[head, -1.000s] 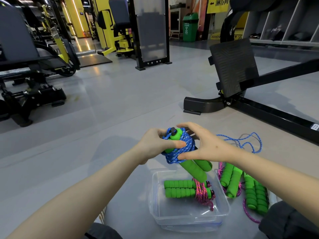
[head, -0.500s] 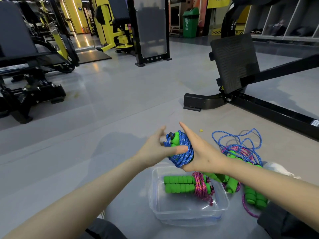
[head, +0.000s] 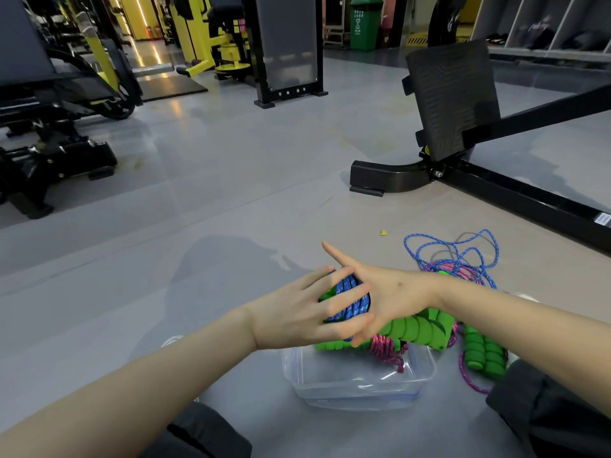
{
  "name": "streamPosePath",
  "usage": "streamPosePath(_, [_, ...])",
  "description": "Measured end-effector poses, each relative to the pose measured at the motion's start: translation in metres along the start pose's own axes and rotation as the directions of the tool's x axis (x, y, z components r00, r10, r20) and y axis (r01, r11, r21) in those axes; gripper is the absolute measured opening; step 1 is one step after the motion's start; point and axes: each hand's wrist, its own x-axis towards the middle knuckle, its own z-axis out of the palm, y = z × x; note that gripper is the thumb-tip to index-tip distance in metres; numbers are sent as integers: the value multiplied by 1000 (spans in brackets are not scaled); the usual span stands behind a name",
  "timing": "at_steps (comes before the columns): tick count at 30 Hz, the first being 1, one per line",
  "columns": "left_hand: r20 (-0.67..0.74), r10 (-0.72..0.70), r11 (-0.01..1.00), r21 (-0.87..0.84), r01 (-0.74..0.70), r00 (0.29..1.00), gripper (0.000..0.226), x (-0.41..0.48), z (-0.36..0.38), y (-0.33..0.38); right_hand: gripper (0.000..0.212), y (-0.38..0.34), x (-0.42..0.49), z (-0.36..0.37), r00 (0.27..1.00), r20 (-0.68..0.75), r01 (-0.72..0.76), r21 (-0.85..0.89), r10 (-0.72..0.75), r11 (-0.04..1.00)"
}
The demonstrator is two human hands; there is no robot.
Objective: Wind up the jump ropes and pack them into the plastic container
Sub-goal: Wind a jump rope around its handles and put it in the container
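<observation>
Head view looks down over a smooth grey floor (head: 264, 180), faintly glossy, in a gym hall. Black-and-yellow weight machines (head: 211, 34) stand far left, and one green bin (head: 363, 24) stands far back. A black ribbed footplate (head: 453, 97) on a long black frame is to the right. One tiny yellow scrap (head: 383, 232) lies on the floor beyond the hands.

One clear plastic container (head: 360, 391), rectangular with rounded corners, sits on the floor at the near middle. Inside it lies one wound pink rope (head: 385, 350), its braided cord wrapped round green handles. One wound blue rope (head: 350, 299), a braided blue-and-white cord coiled round ribbed green foam handles, is held in the air just above the container's far edge. To the right on the floor lies one loose blue rope (head: 453, 249) in tangled loops, with loose pink cord (head: 454, 270) heaped under it. Two more green foam handles (head: 484, 357) lie side by side nearer.

The left hand (head: 297, 315) lies over the left side of the wound blue rope, all its fingers straight and spread, gripping nothing. The right hand (head: 393, 295) presses against the right side of that rope, thumb stretched straight toward far left. Its other fingers are hidden behind the coil and the left hand, so its grip cannot be told.
</observation>
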Motion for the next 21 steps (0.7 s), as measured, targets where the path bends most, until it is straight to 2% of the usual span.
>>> streamPosePath(4, [-11, -18, 999, -42, 18, 1000, 20, 0, 6, 11, 134, 6, -3, 6, 998, 33, -50, 53, 48, 997])
streamPosePath(8, [-28, -15, 999, -47, 13, 999, 22, 2, 8, 16, 130, 18, -9, 5, 993, 47, -111, -10, 111, 994])
streamPosePath(12, [-33, 24, 1000, -17, -24, 999, 29, -6, 13, 12, 113, 48, -28, 6, 994, -6, -111, -128, 112, 985])
streamPosePath(16, [-9, 30, 999, -26, -30, 1000, 23, -9, 36, 23, 85, 75, -36, 19, 997, -53, -60, -139, 53, 988])
streamPosePath(19, [-8, 11, 995, -98, -11, 1000, 22, -14, 58, 41, 79, 94, -30, 29, 993, 4, -117, -181, 120, 976])
streamPosePath(21, [-4, -20, 987, -158, 19, 1000, 19, -18, 70, 55, 83, 110, -24, 35, 983, 33, -163, -283, 179, 945])
